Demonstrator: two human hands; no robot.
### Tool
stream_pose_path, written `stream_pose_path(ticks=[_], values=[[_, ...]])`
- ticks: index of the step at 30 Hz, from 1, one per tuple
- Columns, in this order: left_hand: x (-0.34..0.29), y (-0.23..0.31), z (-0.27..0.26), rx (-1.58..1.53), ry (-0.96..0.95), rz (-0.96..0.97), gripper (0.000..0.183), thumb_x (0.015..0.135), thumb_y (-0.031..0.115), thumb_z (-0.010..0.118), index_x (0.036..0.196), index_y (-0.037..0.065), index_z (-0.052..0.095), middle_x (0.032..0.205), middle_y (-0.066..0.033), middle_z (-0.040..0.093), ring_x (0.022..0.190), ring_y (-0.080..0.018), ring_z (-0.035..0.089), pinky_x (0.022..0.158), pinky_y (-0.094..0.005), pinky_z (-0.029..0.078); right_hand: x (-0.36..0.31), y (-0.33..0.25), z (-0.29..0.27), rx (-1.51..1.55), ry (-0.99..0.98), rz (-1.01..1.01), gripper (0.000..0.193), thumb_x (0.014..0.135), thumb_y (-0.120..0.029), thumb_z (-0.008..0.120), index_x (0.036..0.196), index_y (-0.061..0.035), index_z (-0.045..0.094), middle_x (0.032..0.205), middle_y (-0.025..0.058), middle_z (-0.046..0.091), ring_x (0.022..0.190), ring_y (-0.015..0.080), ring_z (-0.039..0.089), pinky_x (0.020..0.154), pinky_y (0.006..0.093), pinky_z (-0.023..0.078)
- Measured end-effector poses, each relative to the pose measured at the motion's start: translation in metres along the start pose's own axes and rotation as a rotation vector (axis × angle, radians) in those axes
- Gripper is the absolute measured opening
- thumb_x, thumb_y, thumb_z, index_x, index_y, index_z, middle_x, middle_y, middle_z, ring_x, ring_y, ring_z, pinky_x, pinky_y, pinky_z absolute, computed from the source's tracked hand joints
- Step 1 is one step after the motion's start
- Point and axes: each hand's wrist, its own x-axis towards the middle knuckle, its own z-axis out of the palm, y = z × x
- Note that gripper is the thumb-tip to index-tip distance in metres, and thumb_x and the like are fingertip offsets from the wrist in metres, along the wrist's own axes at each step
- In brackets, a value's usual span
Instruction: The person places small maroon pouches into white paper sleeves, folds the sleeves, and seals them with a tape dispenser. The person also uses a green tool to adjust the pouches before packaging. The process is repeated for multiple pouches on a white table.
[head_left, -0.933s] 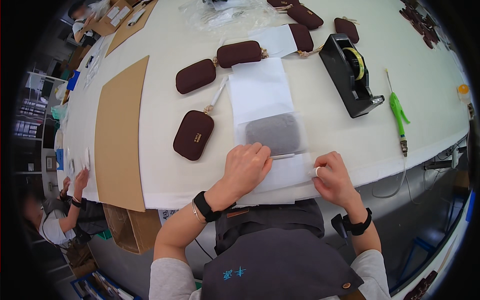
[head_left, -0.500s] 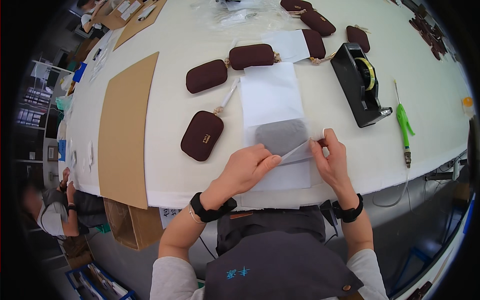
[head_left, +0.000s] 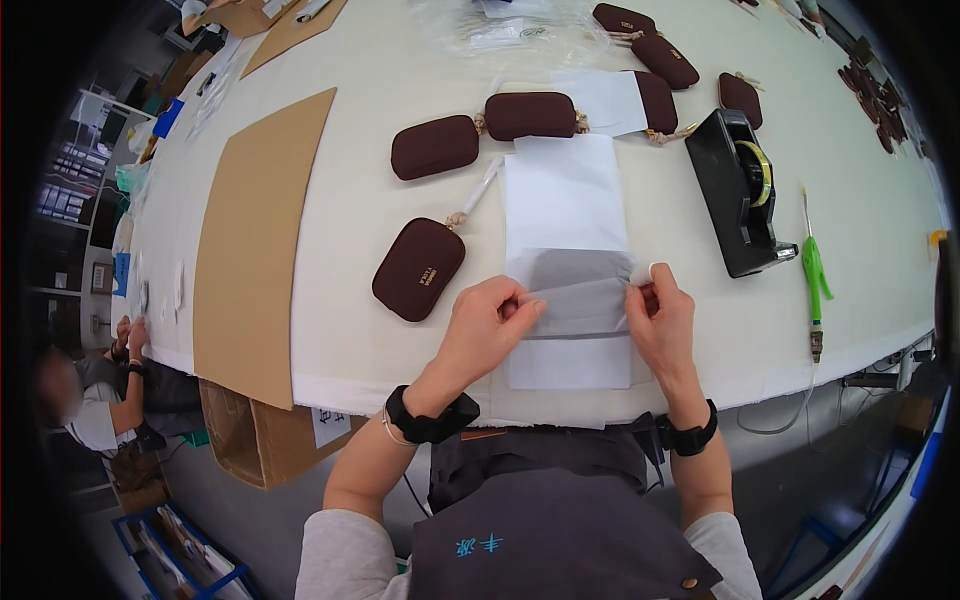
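A thin white sheet of tissue paper lies folded over a rounded flat shape that shows grey through it. Its lower flap is pulled across that shape. My left hand pinches the sheet's left edge between thumb and fingers. At the right edge my right hand is closed on the same paper, beside a small white wrapped end. White paper sheets are spread beneath and beyond the wrapped shape. To the left rests a dark maroon zip pouch with a knotted cord and a white-wrapped strap.
More maroon pouches, such as one and another, lie farther back. A black tape dispenser and a green-handled tool on a cable stand to the right. A cardboard sheet covers the left; another person sits beyond.
The tissue flap, lifted at a slant before, now lies flatter and straighter across the grey shape. My left hand has shifted slightly upward. The whole view has swung a little.
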Motion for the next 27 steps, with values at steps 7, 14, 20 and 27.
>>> stream_pose_path(ticks=[7,14,20,27], values=[[-0.022,0.024,0.015,0.379,-0.04,0.617,0.032,0.075,0.008,0.07,0.105,0.002,0.061,0.111,-0.01,0.057,0.099,-0.0273,0.053,0.083,-0.0395,0.042,-0.001,-0.004,0.001,-0.048,0.017,0.049,0.009,0.082,0.004,0.057,0.084,-0.0004,0.049,0.056,0.0078,0.055,0.047,0.0127,0.054,0.046,0.0257,0.043],[-0.027,0.022,0.031,0.541,-0.292,0.514,0.06,0.076,0.018,0.07,0.128,-0.001,0.049,0.145,-0.0138,0.037,0.138,-0.0281,0.031,0.112,-0.0433,0.026,-0.004,-0.003,-0.001,0.022,0.032,0.121,0.008,0.082,0.003,0.057,0.084,0.0001,0.05,0.057,0.0055,0.056,0.049,0.0086,0.053,0.047,0.0238,0.043],[-0.024,0.021,0.028,0.557,-0.331,0.521,0.06,0.075,0.018,0.071,0.129,0.001,0.05,0.148,-0.0113,0.035,0.139,-0.0269,0.029,0.113,-0.0436,0.024,-0.005,-0.002,-0.007,0.133,0.005,0.23,0.008,0.082,0.001,0.059,0.084,-0.0001,0.051,0.059,0.0038,0.057,0.05,0.0055,0.051,0.048,0.0222,0.042],[-0.021,0.023,0.026,0.572,-0.378,0.528,0.056,0.076,0.017,0.071,0.127,0.004,0.051,0.148,-0.0107,0.034,0.139,-0.0264,0.028,0.113,-0.0446,0.023,-0.011,0.013,-0.022,0.04,0.019,0.259,0.005,0.084,0.0,0.057,0.086,-0.0006,0.052,0.06,0.0047,0.059,0.052,0.0064,0.053,0.049,0.0224,0.042]])
